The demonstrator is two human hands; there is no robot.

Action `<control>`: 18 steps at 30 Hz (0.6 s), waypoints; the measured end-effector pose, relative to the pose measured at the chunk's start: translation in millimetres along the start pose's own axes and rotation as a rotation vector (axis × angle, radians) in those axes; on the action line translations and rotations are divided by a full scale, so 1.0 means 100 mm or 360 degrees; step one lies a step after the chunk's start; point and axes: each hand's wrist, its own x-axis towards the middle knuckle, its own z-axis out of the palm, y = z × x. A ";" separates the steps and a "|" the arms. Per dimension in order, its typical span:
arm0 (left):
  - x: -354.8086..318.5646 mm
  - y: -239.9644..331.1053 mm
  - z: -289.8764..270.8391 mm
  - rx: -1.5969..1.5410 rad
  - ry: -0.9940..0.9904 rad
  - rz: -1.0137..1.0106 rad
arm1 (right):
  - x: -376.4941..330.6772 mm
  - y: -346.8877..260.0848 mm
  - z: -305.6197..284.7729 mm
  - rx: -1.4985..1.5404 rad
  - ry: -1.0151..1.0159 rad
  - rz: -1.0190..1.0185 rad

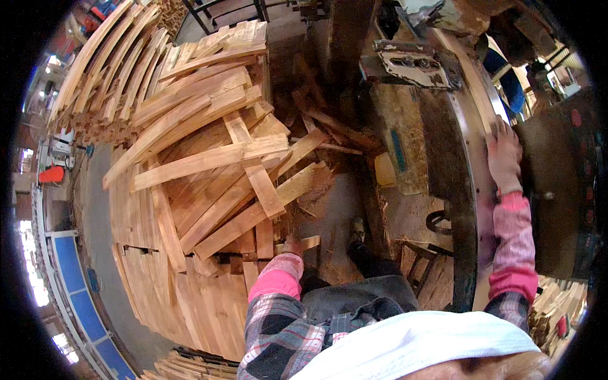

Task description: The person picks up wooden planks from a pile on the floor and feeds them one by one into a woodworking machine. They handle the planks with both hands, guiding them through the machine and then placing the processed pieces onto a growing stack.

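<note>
My right hand [505, 157] lies with fingers stretched forward at the near end of a long, narrow wooden board [467, 66]. That board rests along the metal bed [484, 209] of a machine. Low on my left side, my left hand [294, 246] is closed around a short-looking wooden piece [310, 242], whose pale end sticks out to the right. Sleeve and shadow cover part of this hand. Just beyond it lies a jumbled heap of sawn boards [215, 166], some crossing each other at angles.
A metal machine head [415, 68] stands over the bed's far end. A dark upright panel [557, 183] borders the bed on the right. Tall stacked boards [114, 69] stand far left, beside blue panels [79, 297]. Sawdust and offcuts [329, 130] litter the floor.
</note>
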 end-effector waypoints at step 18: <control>-2.71 -0.41 -3.52 -0.0648 0.0822 0.1096 | -2.06 -1.25 -1.77 0.0489 -0.1203 -0.1085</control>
